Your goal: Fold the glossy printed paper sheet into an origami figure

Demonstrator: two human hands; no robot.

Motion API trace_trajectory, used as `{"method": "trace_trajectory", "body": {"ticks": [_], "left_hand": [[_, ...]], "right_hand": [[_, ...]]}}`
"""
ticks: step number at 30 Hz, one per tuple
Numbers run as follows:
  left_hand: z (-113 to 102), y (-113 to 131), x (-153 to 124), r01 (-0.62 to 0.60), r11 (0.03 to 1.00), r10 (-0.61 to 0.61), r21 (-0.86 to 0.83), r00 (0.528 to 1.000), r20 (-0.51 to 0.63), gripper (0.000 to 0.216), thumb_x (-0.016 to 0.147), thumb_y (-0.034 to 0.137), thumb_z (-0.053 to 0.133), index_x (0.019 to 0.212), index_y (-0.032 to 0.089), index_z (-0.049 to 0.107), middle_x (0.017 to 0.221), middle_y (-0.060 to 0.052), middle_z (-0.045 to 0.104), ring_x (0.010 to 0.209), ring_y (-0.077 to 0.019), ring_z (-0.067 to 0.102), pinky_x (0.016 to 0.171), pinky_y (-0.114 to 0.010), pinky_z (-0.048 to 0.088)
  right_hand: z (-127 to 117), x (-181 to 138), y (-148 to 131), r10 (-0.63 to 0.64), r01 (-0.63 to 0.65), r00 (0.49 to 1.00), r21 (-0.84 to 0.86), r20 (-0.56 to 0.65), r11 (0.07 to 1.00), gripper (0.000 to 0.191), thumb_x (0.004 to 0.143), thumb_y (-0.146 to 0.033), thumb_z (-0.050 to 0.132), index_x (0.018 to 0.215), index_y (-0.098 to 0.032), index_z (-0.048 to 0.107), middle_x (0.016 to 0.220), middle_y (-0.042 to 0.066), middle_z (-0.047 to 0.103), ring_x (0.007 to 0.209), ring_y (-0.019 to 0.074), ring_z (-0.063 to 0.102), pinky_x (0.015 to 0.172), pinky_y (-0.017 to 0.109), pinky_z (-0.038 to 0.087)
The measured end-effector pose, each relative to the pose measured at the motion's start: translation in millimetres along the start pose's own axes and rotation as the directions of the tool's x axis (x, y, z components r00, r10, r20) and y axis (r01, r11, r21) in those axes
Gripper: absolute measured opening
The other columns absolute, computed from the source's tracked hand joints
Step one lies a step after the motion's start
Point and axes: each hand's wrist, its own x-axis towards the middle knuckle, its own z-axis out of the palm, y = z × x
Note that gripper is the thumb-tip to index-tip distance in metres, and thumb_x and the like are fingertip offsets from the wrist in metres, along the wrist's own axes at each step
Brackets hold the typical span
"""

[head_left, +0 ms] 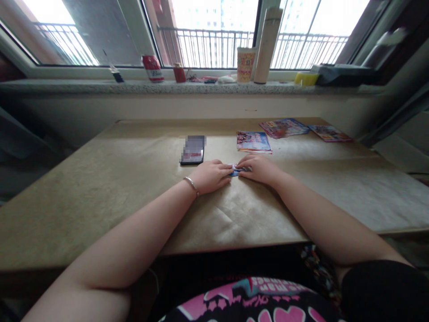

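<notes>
A small piece of folded printed paper (235, 171), blue and white with a little red, lies on the table between my hands. My left hand (213, 175), with a silver bracelet at the wrist, has its fingers pressed together on the paper's left side. From the other side, my right hand (259, 169) pinches the paper between thumb and fingers. Most of the paper is hidden under the fingertips. Just beyond my right hand sits a short stack of colourful printed sheets (254, 141). A phone (194, 150) lies behind my left hand.
More printed sheets (284, 128) are fanned at the back right, beside another stack (330, 133). A beige cover lies over the table (117, 179). On the windowsill (201, 87) stand a red can (153, 68), a paper cup (246, 66) and a tall cylinder (268, 47).
</notes>
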Motion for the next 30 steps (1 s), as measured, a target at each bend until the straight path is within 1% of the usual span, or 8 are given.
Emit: {"method": "trace_trajectory", "body": {"ticks": [5,11,14,17,21,24,27,30], "left_hand": [[1,-3,-1,-0.005,1.000,0.004,-0.028,1.000,-0.012,0.034,0.095,0.033,0.047,0.124,0.025,0.061,0.123,-0.002,0.065,0.102,-0.0196,0.060,0.091,-0.033,0.050],[1,-4,-1,0.001,0.997,-0.005,-0.072,0.999,-0.049,0.031,0.095,0.029,0.046,0.118,0.025,0.065,0.119,-0.004,0.067,0.102,-0.0187,0.061,0.092,-0.033,0.050],[3,-6,0,0.020,0.995,-0.026,-0.095,0.998,-0.063,0.029,0.093,0.027,0.047,0.113,0.022,0.069,0.114,-0.006,0.068,0.103,-0.0186,0.062,0.093,-0.033,0.050],[4,-7,1,0.045,0.993,-0.051,-0.107,0.997,-0.049,0.028,0.092,0.024,0.047,0.104,0.018,0.072,0.108,-0.007,0.071,0.098,-0.0191,0.065,0.092,-0.033,0.051],[3,-8,1,0.074,0.990,-0.081,-0.123,0.995,-0.052,0.028,0.091,0.023,0.047,0.099,0.018,0.074,0.106,-0.005,0.071,0.092,-0.0178,0.067,0.087,-0.030,0.052],[2,-7,1,0.103,0.988,-0.110,-0.115,0.993,-0.052,0.028,0.091,0.025,0.047,0.096,0.018,0.074,0.101,-0.005,0.071,0.087,-0.0169,0.066,0.084,-0.029,0.052],[-1,-4,1,0.117,0.990,-0.120,-0.076,0.992,-0.033,0.027,0.091,0.024,0.047,0.093,0.018,0.074,0.095,-0.006,0.072,0.086,-0.0177,0.066,0.081,-0.029,0.052],[-5,0,2,0.118,0.992,-0.119,-0.039,0.993,-0.013,0.027,0.091,0.024,0.047,0.091,0.017,0.073,0.093,-0.007,0.071,0.085,-0.0184,0.066,0.080,-0.029,0.052]], "right_hand": [[-3,0,2,-0.020,0.021,0.999,-0.031,0.029,0.999,0.023,0.084,-0.030,0.061,0.099,-0.020,0.075,0.103,0.006,0.073,0.096,0.0208,0.064,0.088,0.033,0.048],[-5,-2,-1,-0.083,0.083,0.997,-0.093,0.005,0.992,0.021,0.083,-0.030,0.062,0.097,-0.020,0.074,0.100,0.006,0.072,0.094,0.0214,0.062,0.086,0.034,0.046],[-4,-2,-6,-0.104,0.103,0.995,-0.099,0.003,0.990,0.020,0.084,-0.031,0.061,0.097,-0.022,0.074,0.099,0.005,0.072,0.092,0.0207,0.061,0.082,0.033,0.046],[-2,-2,-9,-0.098,0.100,0.995,-0.104,0.018,0.990,0.025,0.085,-0.035,0.060,0.102,-0.022,0.073,0.101,0.006,0.071,0.093,0.0210,0.061,0.082,0.033,0.046],[1,-1,-11,-0.093,0.096,0.995,-0.117,0.026,0.988,0.027,0.088,-0.035,0.058,0.106,-0.022,0.072,0.103,0.007,0.070,0.094,0.0206,0.061,0.083,0.032,0.046],[1,0,-10,-0.111,0.114,0.993,-0.130,0.028,0.985,0.026,0.089,-0.034,0.056,0.104,-0.022,0.074,0.102,0.007,0.070,0.094,0.0208,0.061,0.083,0.033,0.046],[-2,0,-8,-0.143,0.147,0.989,-0.150,0.036,0.978,0.024,0.089,-0.028,0.055,0.102,-0.021,0.074,0.102,0.007,0.071,0.092,0.0209,0.061,0.084,0.033,0.046],[-5,0,-7,-0.159,0.164,0.986,-0.178,0.040,0.970,0.022,0.087,-0.024,0.056,0.099,-0.020,0.073,0.101,0.008,0.072,0.090,0.0208,0.062,0.082,0.033,0.046]]}}
